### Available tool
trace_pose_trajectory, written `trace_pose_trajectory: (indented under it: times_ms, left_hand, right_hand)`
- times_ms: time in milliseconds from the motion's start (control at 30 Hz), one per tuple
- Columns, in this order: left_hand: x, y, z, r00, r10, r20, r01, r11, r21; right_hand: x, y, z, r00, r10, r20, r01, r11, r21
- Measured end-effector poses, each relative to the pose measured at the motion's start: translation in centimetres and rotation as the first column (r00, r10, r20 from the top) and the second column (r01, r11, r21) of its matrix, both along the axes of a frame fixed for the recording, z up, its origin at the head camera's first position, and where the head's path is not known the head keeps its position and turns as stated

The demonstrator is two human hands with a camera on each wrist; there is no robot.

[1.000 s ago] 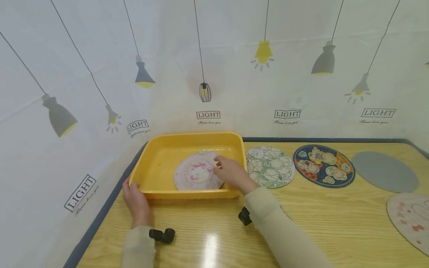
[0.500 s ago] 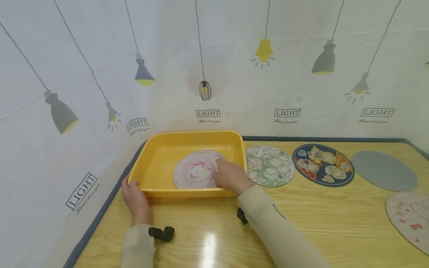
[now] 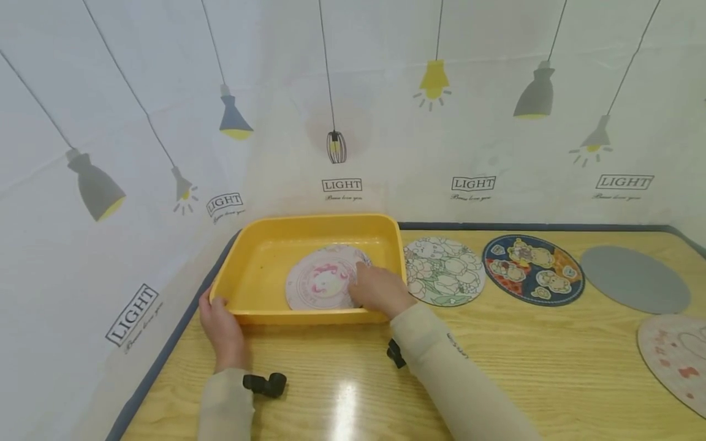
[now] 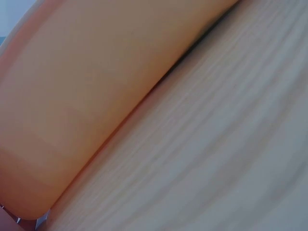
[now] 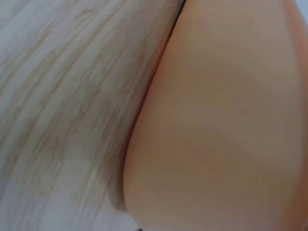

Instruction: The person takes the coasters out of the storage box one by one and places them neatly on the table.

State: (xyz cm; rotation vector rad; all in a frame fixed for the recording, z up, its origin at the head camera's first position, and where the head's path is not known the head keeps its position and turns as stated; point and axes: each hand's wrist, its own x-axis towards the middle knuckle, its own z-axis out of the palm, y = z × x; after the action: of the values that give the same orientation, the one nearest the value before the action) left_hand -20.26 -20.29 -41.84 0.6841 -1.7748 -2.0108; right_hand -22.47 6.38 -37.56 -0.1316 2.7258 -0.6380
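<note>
A yellow plastic tray (image 3: 259,263) stands at the left back of the table. My left hand (image 3: 222,324) grips its front left corner, thumb over the rim and fingers along the outside. Inside lies a round pale pink mat (image 3: 314,285) printed with a pink-haired figure; a differently patterned edge peeks out behind it. My right hand (image 3: 383,291) reaches over the front rim and pinches the mat's right edge, its fingertips mostly hidden. The tray's outer wall fills much of the left wrist view (image 4: 91,96) and the right wrist view (image 5: 216,120).
Right of the tray, a floral round mat (image 3: 444,272), a dark blue bear-print mat (image 3: 532,269) and a plain grey round mat (image 3: 634,278) lie in a row. A pink-printed mat (image 3: 678,361) sits nearer, at the right. A lamp-print curtain (image 3: 386,122) hangs behind the wooden table (image 3: 309,380).
My right hand has come down from just above the pink mat onto its right edge, and its fingers have closed there. The left hand stays on the tray corner.
</note>
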Motion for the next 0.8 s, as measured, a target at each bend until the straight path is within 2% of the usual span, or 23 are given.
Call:
trace_pose_trajectory:
  times_ms: [133, 333, 467, 700, 800]
  left_hand:
    - [0.1, 0.0, 0.1, 1.0, -0.002, 0.0, 0.002, 1.0, -0.002]
    - [0.1, 0.0, 0.2, 1.0, -0.014, 0.01, 0.014, 1.0, -0.006]
    - [0.1, 0.1, 0.3, 1.0, -0.015, 0.012, 0.015, 1.0, 0.005]
    - [0.0, 0.1, 0.3, 1.0, -0.019, 0.017, 0.019, 1.0, -0.005]
    - [0.1, 0.1, 0.1, 1.0, -0.015, 0.007, 0.015, 1.0, -0.001]
  right_hand:
    - [-0.1, 0.0, 0.1, 1.0, -0.01, -0.027, 0.009, 0.998, -0.056]
    - [-0.4, 0.1, -0.2, 0.995, -0.034, -0.094, 0.026, 0.996, -0.084]
    - [-0.6, 0.1, -0.2, 0.992, -0.073, -0.104, 0.06, 0.991, -0.119]
    - [-1.1, 0.4, 0.1, 0.98, -0.179, -0.087, 0.144, 0.94, -0.311]
    - [-1.2, 0.5, 0.1, 0.979, -0.183, -0.091, 0.142, 0.93, -0.339]
